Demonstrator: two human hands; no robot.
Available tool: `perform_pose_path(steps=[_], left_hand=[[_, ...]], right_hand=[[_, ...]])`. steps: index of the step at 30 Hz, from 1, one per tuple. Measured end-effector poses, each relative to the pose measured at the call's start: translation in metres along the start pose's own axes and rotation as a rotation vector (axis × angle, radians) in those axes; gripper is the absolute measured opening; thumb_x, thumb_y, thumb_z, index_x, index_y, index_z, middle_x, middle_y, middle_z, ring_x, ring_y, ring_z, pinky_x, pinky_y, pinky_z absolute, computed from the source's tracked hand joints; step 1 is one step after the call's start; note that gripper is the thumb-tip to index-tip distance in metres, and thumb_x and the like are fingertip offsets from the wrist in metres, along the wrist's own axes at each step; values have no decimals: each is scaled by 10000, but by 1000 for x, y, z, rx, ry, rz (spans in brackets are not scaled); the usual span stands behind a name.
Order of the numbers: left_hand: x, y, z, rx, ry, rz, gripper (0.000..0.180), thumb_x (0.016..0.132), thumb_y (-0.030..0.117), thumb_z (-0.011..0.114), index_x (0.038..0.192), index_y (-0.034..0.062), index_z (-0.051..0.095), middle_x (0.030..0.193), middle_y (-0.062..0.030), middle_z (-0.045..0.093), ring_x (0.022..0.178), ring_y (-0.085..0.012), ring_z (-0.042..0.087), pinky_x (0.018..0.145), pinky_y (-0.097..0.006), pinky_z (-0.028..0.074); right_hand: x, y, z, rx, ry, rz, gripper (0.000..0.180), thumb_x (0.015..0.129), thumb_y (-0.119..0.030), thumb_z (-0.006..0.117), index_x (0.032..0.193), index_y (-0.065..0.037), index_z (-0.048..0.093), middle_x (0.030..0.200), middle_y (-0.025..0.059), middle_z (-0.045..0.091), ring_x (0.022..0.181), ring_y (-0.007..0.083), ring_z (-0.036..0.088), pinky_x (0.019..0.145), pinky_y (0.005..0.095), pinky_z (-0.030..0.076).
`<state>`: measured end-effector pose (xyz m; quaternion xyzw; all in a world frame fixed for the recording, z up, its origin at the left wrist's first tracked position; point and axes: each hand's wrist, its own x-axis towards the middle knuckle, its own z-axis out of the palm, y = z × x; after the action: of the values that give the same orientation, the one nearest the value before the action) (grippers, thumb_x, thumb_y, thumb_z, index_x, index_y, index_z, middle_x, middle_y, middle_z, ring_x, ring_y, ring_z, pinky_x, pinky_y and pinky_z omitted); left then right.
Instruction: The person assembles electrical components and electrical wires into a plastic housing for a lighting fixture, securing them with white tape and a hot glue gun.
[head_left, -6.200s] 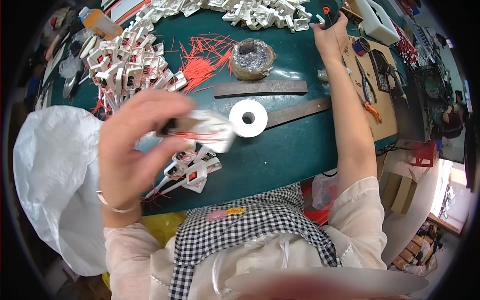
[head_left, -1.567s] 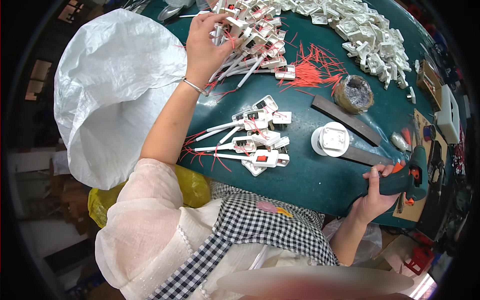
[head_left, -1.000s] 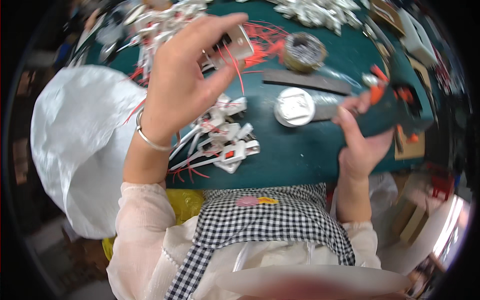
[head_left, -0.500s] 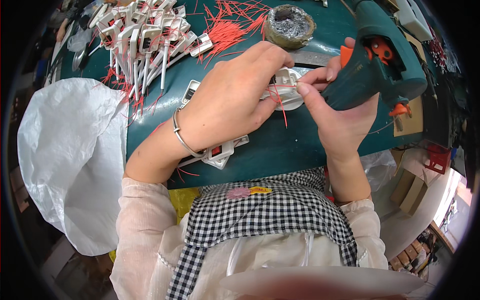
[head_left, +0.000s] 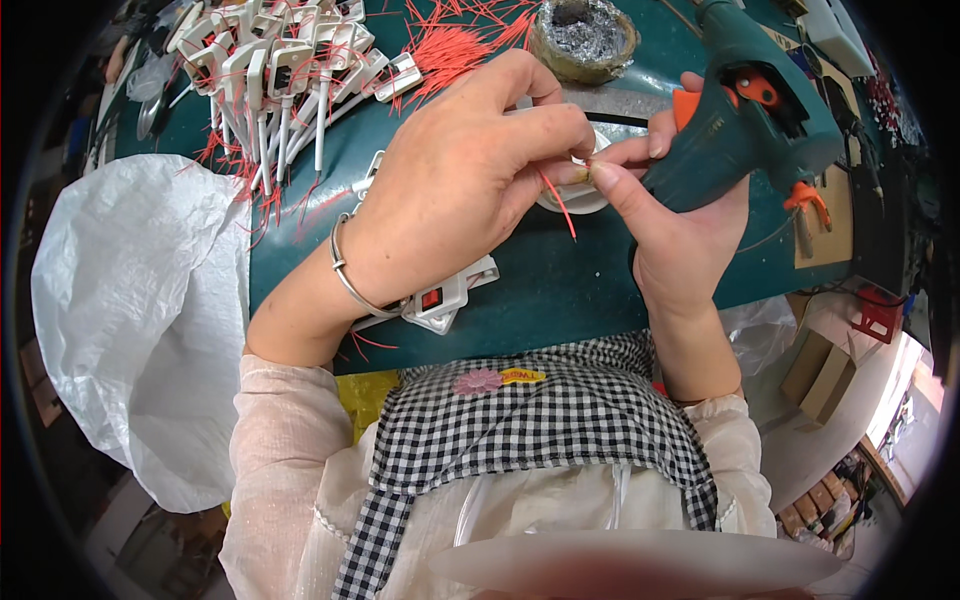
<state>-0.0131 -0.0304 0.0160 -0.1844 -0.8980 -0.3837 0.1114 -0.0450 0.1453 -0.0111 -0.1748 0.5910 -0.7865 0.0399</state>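
Observation:
My left hand (head_left: 455,165) reaches over the bench with thumb and forefinger pinched on a thin red wire (head_left: 558,205), whose loose end hangs down. My right hand (head_left: 690,235) holds a green soldering gun (head_left: 705,150) with an orange trigger, its handle lying in the palm. The thumb and forefinger of that hand meet the left fingertips at the wire. Beneath the fingers sits a white rounded plastic part (head_left: 600,195), mostly covered by my hands. Close to my left wrist lies a white plastic housing (head_left: 437,305) with a red switch.
A heap of white plastic housings (head_left: 290,70) with red wires lies at the back left, beside a pile of loose red wires (head_left: 450,55). A round tin (head_left: 583,40) with silvery contents stands behind my hands. A white bag (head_left: 145,330) hangs at the left bench edge.
The left fingers have moved in to pinch the wire against the right fingertips and now cover more of the white part. The soldering gun has shifted slightly left.

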Motion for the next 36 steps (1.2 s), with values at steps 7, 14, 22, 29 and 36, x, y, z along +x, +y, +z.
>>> perform_pose_path(steps=[7, 14, 22, 29, 36], left_hand=[[2, 4, 2, 30, -11, 17, 194, 705, -17, 715, 870, 27, 624, 890, -75, 498, 793, -194, 541, 681, -274, 483], [-4, 3, 19, 46, 106, -37, 171, 685, -24, 708, 816, 19, 607, 923, -87, 471, 733, -172, 522, 584, -261, 455], [-4, -5, 30, 292, 183, 56, 177, 619, 76, 688, 751, 35, 577, 994, -84, 519, 844, -249, 563, 665, -369, 452], [12, 19, 11, 385, 108, 71, 143, 642, 44, 670, 754, 32, 582, 990, -109, 542, 833, -260, 570, 651, -337, 490], [30, -50, 48, 379, 669, 865, 105, 661, 27, 659, 717, 26, 570, 997, -138, 559, 809, -274, 588, 686, -337, 496]], right_hand=[[-3, 4, -5, -39, -10, 12, 720, 703, 171, 662, 1325, 3, 340, 941, 70, 471, 822, 187, 633, 730, 270, 535], [-15, -4, -18, -197, 18, -66, 674, 734, 138, 653, 1329, 40, 352, 902, 63, 482, 798, 191, 620, 715, 285, 524], [-53, -53, -82, -3, -28, 132, 771, 784, -217, 683, 1341, 123, 273, 761, 62, 458, 557, 172, 550, 516, 261, 464], [-69, -70, -104, 123, 32, 215, 798, 714, -148, 740, 1286, 180, 291, 709, 90, 494, 478, 191, 549, 406, 260, 451], [-75, -72, -107, 132, 113, 286, 772, 655, -105, 768, 1205, 201, 321, 961, 235, 495, 436, 141, 471, 325, 223, 422]])
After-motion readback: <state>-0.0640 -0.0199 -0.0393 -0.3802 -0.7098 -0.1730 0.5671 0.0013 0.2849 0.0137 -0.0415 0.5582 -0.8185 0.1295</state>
